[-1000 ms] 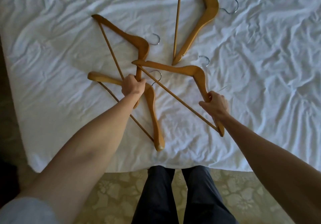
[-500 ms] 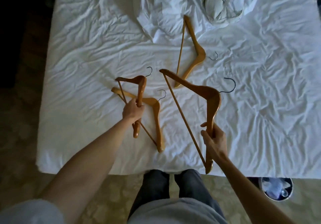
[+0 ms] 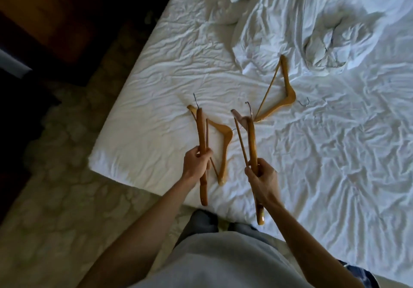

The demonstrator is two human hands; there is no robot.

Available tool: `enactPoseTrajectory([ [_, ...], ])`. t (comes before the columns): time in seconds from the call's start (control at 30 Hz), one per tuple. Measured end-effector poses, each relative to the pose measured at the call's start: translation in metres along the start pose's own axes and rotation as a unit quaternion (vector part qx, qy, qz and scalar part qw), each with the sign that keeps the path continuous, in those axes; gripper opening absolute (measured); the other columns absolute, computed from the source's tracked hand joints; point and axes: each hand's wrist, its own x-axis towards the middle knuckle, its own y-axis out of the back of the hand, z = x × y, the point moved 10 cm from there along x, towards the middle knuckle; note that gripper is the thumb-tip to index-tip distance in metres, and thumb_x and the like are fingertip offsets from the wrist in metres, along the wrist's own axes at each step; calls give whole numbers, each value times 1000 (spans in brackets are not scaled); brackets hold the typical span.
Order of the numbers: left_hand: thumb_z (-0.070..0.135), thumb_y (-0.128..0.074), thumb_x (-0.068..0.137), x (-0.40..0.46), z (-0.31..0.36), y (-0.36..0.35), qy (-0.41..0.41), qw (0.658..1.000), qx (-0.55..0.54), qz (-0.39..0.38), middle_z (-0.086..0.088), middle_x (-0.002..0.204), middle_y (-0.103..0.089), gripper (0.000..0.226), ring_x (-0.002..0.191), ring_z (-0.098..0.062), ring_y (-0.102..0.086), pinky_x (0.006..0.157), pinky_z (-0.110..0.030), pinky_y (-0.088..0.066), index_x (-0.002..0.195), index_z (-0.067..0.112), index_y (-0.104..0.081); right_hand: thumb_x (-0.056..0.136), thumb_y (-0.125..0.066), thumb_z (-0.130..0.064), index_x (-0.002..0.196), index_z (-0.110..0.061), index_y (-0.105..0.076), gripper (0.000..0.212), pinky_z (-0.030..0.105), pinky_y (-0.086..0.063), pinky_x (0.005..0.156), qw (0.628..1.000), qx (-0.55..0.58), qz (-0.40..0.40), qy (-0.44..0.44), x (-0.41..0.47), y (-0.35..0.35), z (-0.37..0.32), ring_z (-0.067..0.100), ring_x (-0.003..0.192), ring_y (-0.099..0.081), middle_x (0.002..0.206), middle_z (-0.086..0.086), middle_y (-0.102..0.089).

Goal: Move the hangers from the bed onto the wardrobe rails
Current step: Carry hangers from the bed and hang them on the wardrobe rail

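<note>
White, wrinkled sheet covers the big bed (image 3: 312, 153), which fills the right part of the view, and a crumpled duvet (image 3: 324, 42) lies further up on it. To the left the floor has a pale patterned carpet (image 3: 55, 187), and beyond it stands dark wooden furniture (image 3: 44, 19); I cannot tell if this is the wardrobe.

Two wooden hangers remain on the sheet. The near hanger (image 3: 223, 140) lies just beside the left hand (image 3: 195, 162), close to the edge of the bed, its long axis running away from the person. The far hanger (image 3: 283, 95) lies deeper on the bed, up and to the right of the right hand (image 3: 262, 176), well apart from both.

The left hand is clenched around a lifted hanger (image 3: 201, 135), held almost upright with the hook on top. The right hand grasps a second lifted hanger (image 3: 252, 144) the same way. I think the carrying goes leftward, away from the bed.
</note>
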Motion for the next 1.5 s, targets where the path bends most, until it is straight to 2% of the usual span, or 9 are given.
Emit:
enactPoseTrajectory([
  [0.23, 36, -65, 96, -77, -43, 45, 8, 994, -52, 101, 1, 55, -60, 30, 46, -10, -57, 50, -21, -50, 80, 10, -65, 91, -67, -18, 95, -22, -66, 5, 34, -51, 55, 991, -3, -98, 88, -35, -34, -39, 25, 58, -58, 70, 6, -64],
  [0.33, 36, -65, 97, -113, -63, 74, 6, 985, -77, 154, 0, 56, -62, 28, 48, -14, -59, 57, -31, -56, 82, 12, -65, 92, -66, -19, 99, -18, -66, 7, 28, -48, 52, 982, 4, -149, 116, -57, -68, -61, 14, 52, -53, 68, 4, -61],
  [0.53, 34, -63, 98, -186, -117, 140, 5, 959, -117, 256, 3, 58, -60, 24, 50, -11, -59, 57, -26, -54, 82, 17, -63, 94, -65, -22, 109, -20, -62, 15, 24, -53, 62, 946, -34, -267, 179, -120, -160, -106, 21, 64, -64, 75, 8, -65],
  [0.6, 44, -63, 96, -204, -143, 162, 39, 948, -131, 287, 5, 65, -64, 25, 58, -13, -65, 66, -31, -59, 84, 23, -65, 94, -65, -21, 106, -22, -61, 13, 19, -49, 62, 932, -46, -302, 197, -145, -190, -121, 20, 67, -65, 78, 4, -66],
  [0.7, 69, -57, 85, -232, -189, 199, 89, 926, -153, 332, 0, 84, -73, 47, 76, -24, -73, 79, -44, -63, 98, 25, -68, 94, -65, -20, 102, -24, -61, 11, 27, -55, 67, 902, -73, -359, 227, -189, -242, -141, 22, 69, -66, 77, 4, -67],
  [0.8, 43, -63, 94, -263, -211, 242, 61, 893, -209, 394, 2, 69, -67, 23, 60, -15, -66, 60, -31, -57, 80, 25, -65, 92, -66, -20, 95, -17, -64, 5, 32, -56, 62, 865, -109, -413, 265, -231, -297, -158, 21, 61, -61, 73, 8, -64],
  [0.9, 23, -65, 96, -286, -242, 294, 59, 856, -243, 453, 0, 58, -60, 27, 49, -12, -58, 48, -29, -49, 70, 18, -60, 91, -67, -15, 91, -9, -64, 7, 20, -49, 51, 827, -129, -460, 297, -275, -357, -180, 6, 51, -53, 66, 3, -57],
  [1.2, 19, -65, 94, -325, -321, 465, 75, 783, -334, 520, 0, 61, -62, 19, 50, -9, -56, 47, -22, -47, 84, 4, -66, 94, -66, -20, 92, -24, -64, 5, 17, -44, 47, 764, -130, -556, 300, -419, -539, -256, 5, 49, -49, 68, 10, -60],
  [1.5, 25, -65, 94, -344, -371, 615, 77, 760, -348, 543, 7, 60, -63, 12, 54, -8, -61, 54, -26, -52, 84, 20, -68, 96, -64, -21, 97, -17, -65, 4, 13, -42, 45, 726, -139, -589, 327, -496, -667, -327, 6, 50, -46, 66, 3, -55],
])
